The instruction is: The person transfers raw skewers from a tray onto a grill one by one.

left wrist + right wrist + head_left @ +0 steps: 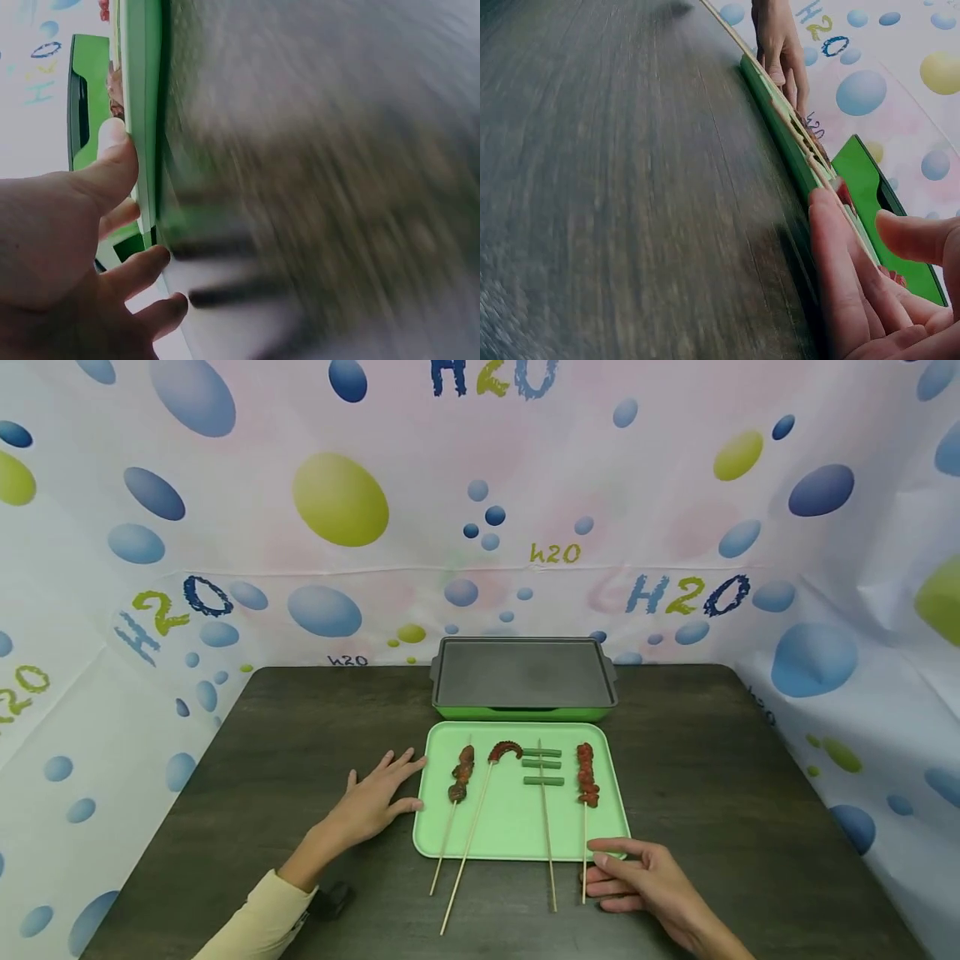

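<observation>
A light green tray lies on the table, bearing several wooden skewers whose sticks jut over its front edge. At its left edge my left hand rests with spread fingers, the thumb against the rim in the left wrist view. My right hand is at the front right corner, fingers beside the stick of a red meat skewer, thumb held apart from them. Left of that lie a skewer with three green stalks, one with a curled reddish tentacle, and one with brown meat chunks.
Directly behind the tray stands a green grill with a flat dark grey plate. Both sit on a dark wood-grain table. A white cloth printed with bubbles and H2O lettering hangs behind and at the sides.
</observation>
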`<action>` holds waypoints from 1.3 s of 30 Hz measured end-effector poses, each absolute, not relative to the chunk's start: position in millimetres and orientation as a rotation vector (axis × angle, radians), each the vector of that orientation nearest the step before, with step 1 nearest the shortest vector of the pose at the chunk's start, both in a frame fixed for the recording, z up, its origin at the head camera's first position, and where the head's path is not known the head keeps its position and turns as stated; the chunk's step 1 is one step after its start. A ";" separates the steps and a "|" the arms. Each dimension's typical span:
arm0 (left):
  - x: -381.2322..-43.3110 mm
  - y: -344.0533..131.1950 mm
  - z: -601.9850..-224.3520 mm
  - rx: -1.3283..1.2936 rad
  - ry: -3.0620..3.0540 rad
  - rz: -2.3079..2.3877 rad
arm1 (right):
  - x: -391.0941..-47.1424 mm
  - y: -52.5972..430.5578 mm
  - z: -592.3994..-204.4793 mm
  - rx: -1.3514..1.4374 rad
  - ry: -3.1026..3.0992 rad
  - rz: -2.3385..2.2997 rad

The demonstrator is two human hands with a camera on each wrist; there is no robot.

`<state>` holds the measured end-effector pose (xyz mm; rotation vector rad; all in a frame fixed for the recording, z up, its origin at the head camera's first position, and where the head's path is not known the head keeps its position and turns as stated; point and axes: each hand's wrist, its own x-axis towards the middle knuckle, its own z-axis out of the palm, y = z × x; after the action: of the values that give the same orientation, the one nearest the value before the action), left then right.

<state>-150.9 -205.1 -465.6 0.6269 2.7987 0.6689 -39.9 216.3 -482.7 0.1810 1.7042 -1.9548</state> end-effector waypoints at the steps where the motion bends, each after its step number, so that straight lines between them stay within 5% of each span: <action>1: -151.1 -203.4 -466.1 0.623 2.802 0.666 | -40.4 216.6 -483.0 0.185 1.702 -1.943; 25: -190.0 -200.0 -469.1 0.712 2.645 0.835 | -29.2 212.4 -476.4 0.168 1.791 -2.020; 39: -193.6 -201.8 -473.3 0.701 2.651 0.869 | -69.0 148.4 -459.6 -0.034 1.916 -2.067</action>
<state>-193.6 -201.8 -473.3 0.7010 2.6510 0.8693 -69.0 148.4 -459.6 -0.0343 1.9156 -2.0670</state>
